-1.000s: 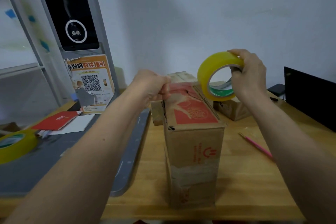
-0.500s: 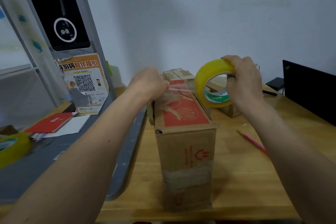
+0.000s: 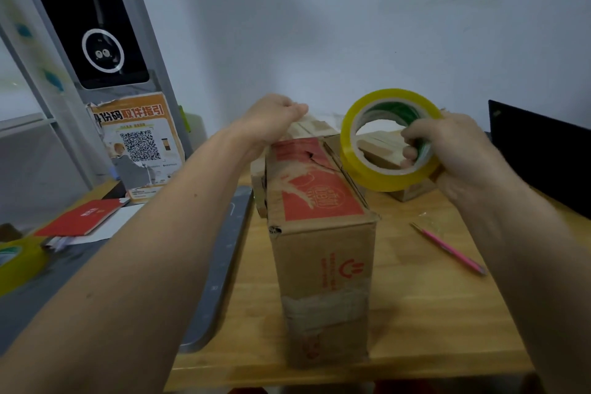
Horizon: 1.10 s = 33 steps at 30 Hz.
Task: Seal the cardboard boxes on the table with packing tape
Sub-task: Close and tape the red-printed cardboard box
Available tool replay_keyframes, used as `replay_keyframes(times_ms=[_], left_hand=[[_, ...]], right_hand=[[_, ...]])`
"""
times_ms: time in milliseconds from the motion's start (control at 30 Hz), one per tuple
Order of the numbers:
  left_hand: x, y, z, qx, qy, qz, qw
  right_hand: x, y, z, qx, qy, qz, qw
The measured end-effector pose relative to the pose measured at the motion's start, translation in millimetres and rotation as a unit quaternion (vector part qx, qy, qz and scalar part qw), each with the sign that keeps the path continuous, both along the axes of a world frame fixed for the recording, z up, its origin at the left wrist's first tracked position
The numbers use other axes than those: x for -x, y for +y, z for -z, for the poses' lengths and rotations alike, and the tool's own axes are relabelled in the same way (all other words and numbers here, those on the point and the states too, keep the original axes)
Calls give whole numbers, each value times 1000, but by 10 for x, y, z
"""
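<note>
Standing upright near the surface's (image 3: pixel 415 313) front edge was a tall cardboard box (image 3: pixel 319 233). Left hand (image 3: pixel 271 120) rested at its far top edge, fingers curled; whether they pinched tape could not be told. Right hand (image 3: pixel 460 150) gripped the yellow tape roll (image 3: pixel 388 141), fingers hooked through its core, just right of the box top.

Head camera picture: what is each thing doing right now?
Tall brown cardboard box: upright, top flaps down.
Yellow packing tape roll: held up beside the box top.
Right hand: grips the roll.
Left hand: at the box's far top edge.
Pink pen: lying flat.
</note>
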<state>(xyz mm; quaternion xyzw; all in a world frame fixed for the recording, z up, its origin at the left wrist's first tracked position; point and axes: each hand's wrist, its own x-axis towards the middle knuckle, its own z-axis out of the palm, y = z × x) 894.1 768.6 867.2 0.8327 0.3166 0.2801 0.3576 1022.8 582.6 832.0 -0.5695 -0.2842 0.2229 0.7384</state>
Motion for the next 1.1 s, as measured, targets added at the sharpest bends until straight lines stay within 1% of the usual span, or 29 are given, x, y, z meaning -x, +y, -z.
replay_keyframes(times_ms=[67, 133, 200, 267, 367, 467, 533, 600, 700, 767, 833, 933, 1033, 1100], left_hand=[[-18, 14, 7, 28, 17, 27, 999], [-33, -1, 16, 17, 39, 37, 998], [-49, -30, 32, -13, 66, 39, 997], [-43, -94, 49, -44, 91, 45, 994], [-17, -163, 96, -80, 113, 40, 990], [37, -190, 152, -94, 96, 2, 991], [97, -179, 189, -96, 105, -43, 989], [176, -158, 217, -88, 118, -95, 984], [298, -161, 218, -35, 106, -164, 980], [363, -217, 209, -40, 138, -215, 966], [398, -292, 206, -53, 158, -233, 958], [473, -365, 231, -78, 162, -232, 956], [603, -389, 175, -110, 114, -216, 963], [647, -392, 103, -131, 43, -212, 968]], right_hand=[[97, -111, -48, -36, 46, -23, 998], [230, -207, -112, -61, 50, -35, 996], [382, -274, -163, -80, 31, -27, 996], [542, -278, -165, -86, 5, 21, 996], [795, -170, -59, -107, 14, 115, 988], [1048, -9, 63, -144, -63, 233, 960], [1127, 99, 127, -175, -126, 276, 937], [1103, 187, 171, -195, -177, 276, 924], [842, 246, 171, -196, -257, 267, 908], [575, 255, 145, -184, -305, 263, 897], [335, 266, 109, -155, -347, 248, 891], [170, 265, 66, -125, -385, 211, 890], [173, 256, 39, -120, -416, 190, 881], [182, 252, 14, -114, -436, 188, 873]])
